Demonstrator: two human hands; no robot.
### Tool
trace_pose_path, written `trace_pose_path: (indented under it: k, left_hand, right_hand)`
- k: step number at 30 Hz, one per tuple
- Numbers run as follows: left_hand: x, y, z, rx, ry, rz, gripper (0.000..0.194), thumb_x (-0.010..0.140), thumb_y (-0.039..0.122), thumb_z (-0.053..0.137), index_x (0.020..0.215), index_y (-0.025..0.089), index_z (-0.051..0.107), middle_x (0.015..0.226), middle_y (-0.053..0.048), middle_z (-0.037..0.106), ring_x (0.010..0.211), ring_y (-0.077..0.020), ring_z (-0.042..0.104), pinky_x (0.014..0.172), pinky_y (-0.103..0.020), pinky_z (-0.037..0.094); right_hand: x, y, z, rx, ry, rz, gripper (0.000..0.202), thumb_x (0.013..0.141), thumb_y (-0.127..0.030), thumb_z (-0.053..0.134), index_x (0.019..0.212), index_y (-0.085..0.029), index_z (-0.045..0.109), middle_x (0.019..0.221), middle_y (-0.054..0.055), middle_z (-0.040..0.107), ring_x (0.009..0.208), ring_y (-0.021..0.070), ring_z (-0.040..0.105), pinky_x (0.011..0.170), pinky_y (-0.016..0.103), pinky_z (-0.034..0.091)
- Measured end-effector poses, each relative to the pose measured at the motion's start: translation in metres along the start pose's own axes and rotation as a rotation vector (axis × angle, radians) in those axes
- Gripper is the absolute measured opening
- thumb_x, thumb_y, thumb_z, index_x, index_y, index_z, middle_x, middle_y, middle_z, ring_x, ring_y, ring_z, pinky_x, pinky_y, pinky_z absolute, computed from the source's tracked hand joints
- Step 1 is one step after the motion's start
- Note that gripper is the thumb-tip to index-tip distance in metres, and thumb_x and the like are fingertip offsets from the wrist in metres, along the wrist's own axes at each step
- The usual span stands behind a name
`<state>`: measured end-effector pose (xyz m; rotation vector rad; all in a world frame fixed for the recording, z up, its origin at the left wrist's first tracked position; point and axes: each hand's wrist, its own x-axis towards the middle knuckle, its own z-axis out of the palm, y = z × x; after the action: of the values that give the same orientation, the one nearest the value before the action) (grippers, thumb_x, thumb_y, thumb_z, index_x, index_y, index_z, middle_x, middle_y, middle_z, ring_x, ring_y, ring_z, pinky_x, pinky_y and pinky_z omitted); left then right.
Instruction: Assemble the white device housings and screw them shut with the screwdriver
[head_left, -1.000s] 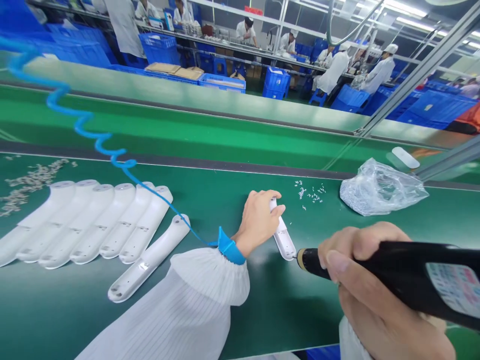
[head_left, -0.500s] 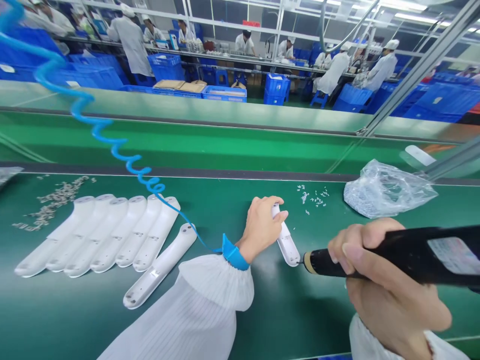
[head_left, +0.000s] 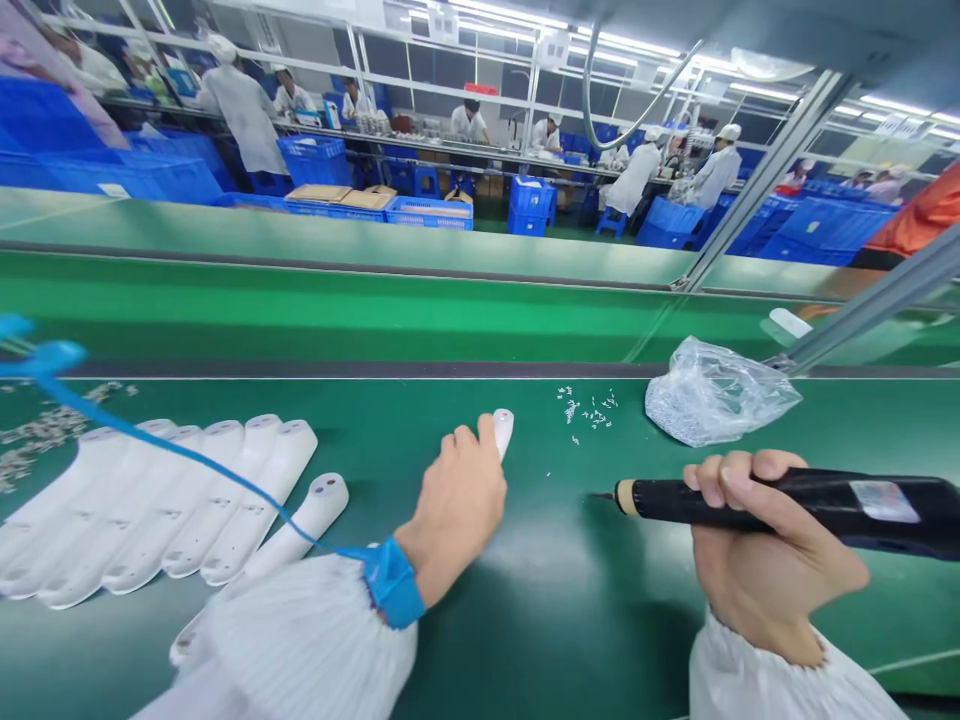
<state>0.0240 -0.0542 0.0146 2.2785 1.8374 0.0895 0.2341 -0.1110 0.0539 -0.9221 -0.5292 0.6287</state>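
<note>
My left hand point(head_left: 463, 488), with a blue band at the wrist, is closed around a white curved plastic part point(head_left: 504, 428); only its rounded end shows past the fingers. Wrapped in my right hand is a black electric screwdriver point(head_left: 810, 505), its thin bit pointing left over the green surface. My right hand point(head_left: 757, 550) grips it from below. Several similar white parts point(head_left: 259, 470) lie side by side at the left. One more white part point(head_left: 319, 505) lies beside them, partly covered by my left sleeve. Small screws point(head_left: 589, 412) are scattered beyond the bit.
A clear plastic bag point(head_left: 697, 400) of small pieces rests at the back right. More small metal pieces point(head_left: 37, 430) lie at the far left. A blue cord point(head_left: 202, 462) runs to my left wrist. Across the line, people in white work near blue crates point(head_left: 529, 205).
My left hand has moved left with the white part, away from the screwdriver bit. The screwdriver, still in my right hand, no longer has its tip at the part. The view has shifted.
</note>
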Motion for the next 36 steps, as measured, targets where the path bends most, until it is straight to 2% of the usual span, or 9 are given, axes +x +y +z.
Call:
trace_pose_path:
  k: [3,6,9,12,16,20,26,32,36]
  left_hand:
    - [0.010,-0.029,-0.015,0.217,0.007,0.006,0.045,0.094,0.004,0.028,0.133,0.005,0.049,0.107,-0.025,0.062,0.098,-0.0371,0.064,0.079,-0.047,0.051]
    - [0.039,-0.061,-0.041,0.137,-0.078,-0.077,0.046,0.093,0.006,0.035,0.137,0.003,0.045,0.106,-0.026,0.066,0.091,-0.0356,0.069,0.076,-0.045,0.053]
    - [0.090,-0.084,-0.078,0.062,-0.139,-0.118,0.035,0.092,0.017,0.054,0.126,0.008,0.056,0.088,-0.014,0.073,0.077,-0.0265,0.071,0.069,-0.033,0.054]
    - [0.147,-0.091,-0.105,0.016,-0.067,-0.183,0.038,0.093,0.023,0.060,0.129,0.010,0.055,0.092,-0.010,0.073,0.081,-0.0222,0.071,0.073,-0.031,0.055]
    - [0.202,-0.086,-0.102,-0.009,0.093,-0.296,0.039,0.097,0.034,0.061,0.130,0.015,0.056,0.126,-0.012,0.062,0.106,-0.0238,0.065,0.089,-0.044,0.056]
    - [0.219,-0.085,-0.074,-0.032,0.135,-0.348,0.037,0.096,0.034,0.063,0.128,0.016,0.058,0.129,-0.011,0.060,0.111,-0.0251,0.063,0.092,-0.047,0.055]
    - [0.179,-0.077,-0.060,-0.100,0.244,-0.199,0.039,0.092,0.018,0.062,0.130,0.011,0.058,0.139,-0.020,0.053,0.131,-0.0344,0.050,0.109,-0.050,0.041]
    - [0.065,-0.041,-0.035,-0.321,0.149,0.183,0.017,0.094,0.024,0.060,0.109,0.023,0.068,0.118,-0.001,0.070,0.112,-0.0165,0.063,0.102,-0.027,0.048]
    - [0.007,-0.017,0.005,-0.611,0.112,0.319,0.013,0.093,0.017,0.061,0.103,0.022,0.068,0.124,-0.004,0.066,0.118,-0.0219,0.058,0.106,-0.040,0.045]
  right_hand:
    - [-0.001,0.002,0.001,0.018,0.013,0.029,0.022,0.058,-0.014,0.068,0.069,-0.020,0.049,0.051,-0.004,0.044,0.051,0.0118,0.042,0.058,0.030,0.042]
    - [-0.003,-0.001,-0.002,0.027,0.061,0.088,0.024,0.057,-0.014,0.068,0.068,-0.020,0.048,0.050,-0.004,0.042,0.051,0.0119,0.041,0.057,0.029,0.042]
    - [-0.005,-0.006,-0.007,0.021,0.104,0.119,0.024,0.055,-0.013,0.067,0.068,-0.021,0.049,0.053,-0.003,0.043,0.053,0.0116,0.041,0.056,0.029,0.043]
    - [-0.006,-0.012,-0.008,-0.007,0.129,0.135,0.024,0.051,-0.013,0.067,0.066,-0.022,0.050,0.054,-0.002,0.042,0.053,0.0116,0.041,0.054,0.030,0.044]
    - [-0.007,-0.016,-0.002,-0.029,0.145,0.132,0.022,0.049,-0.012,0.063,0.063,-0.022,0.049,0.052,-0.001,0.039,0.052,0.0125,0.038,0.051,0.031,0.042]
    - [-0.010,-0.006,0.001,0.006,0.064,0.078,0.019,0.060,-0.008,0.060,0.070,-0.021,0.049,0.054,-0.002,0.042,0.053,0.0120,0.040,0.056,0.029,0.043]
    - [-0.014,0.019,0.011,0.080,-0.107,0.051,0.017,0.068,-0.011,0.062,0.074,-0.021,0.051,0.054,-0.003,0.046,0.052,0.0125,0.045,0.058,0.030,0.043]
    - [-0.012,0.036,0.025,0.124,-0.067,-0.018,0.019,0.065,-0.011,0.062,0.074,-0.021,0.049,0.053,-0.005,0.047,0.050,0.0122,0.045,0.058,0.030,0.042]
    - [-0.009,0.029,0.026,0.123,0.025,0.020,0.019,0.063,-0.012,0.062,0.071,-0.020,0.047,0.052,-0.006,0.043,0.050,0.0109,0.042,0.060,0.029,0.042]
